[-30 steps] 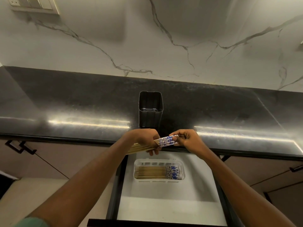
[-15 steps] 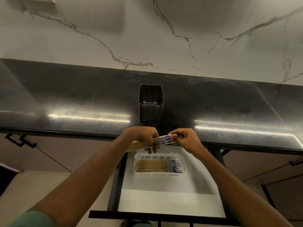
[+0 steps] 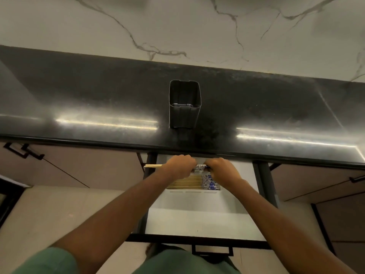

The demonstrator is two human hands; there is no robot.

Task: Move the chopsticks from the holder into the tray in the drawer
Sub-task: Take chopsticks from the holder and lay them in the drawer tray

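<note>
A bundle of wooden chopsticks (image 3: 153, 165) with blue-and-white patterned ends lies level between both hands, just above the white tray (image 3: 192, 191) in the open drawer (image 3: 197, 220). My left hand (image 3: 178, 167) grips the wooden part, and the tips stick out to its left. My right hand (image 3: 222, 168) grips the patterned ends. Several more chopsticks (image 3: 187, 182) lie side by side in the tray, partly hidden by my hands. The dark square holder (image 3: 185, 103) stands on the black counter behind, and nothing shows inside it.
The black countertop edge (image 3: 98, 142) runs just behind my hands. Closed cabinet fronts with black handles (image 3: 21, 152) flank the drawer. The drawer's black front rail and handle (image 3: 212, 252) lie near my body. A marble wall rises behind the counter.
Both hands have lowered the bundle from counter-edge height down into the drawer, close over the tray. The bundle has turned level. The camera view has tilted further down.
</note>
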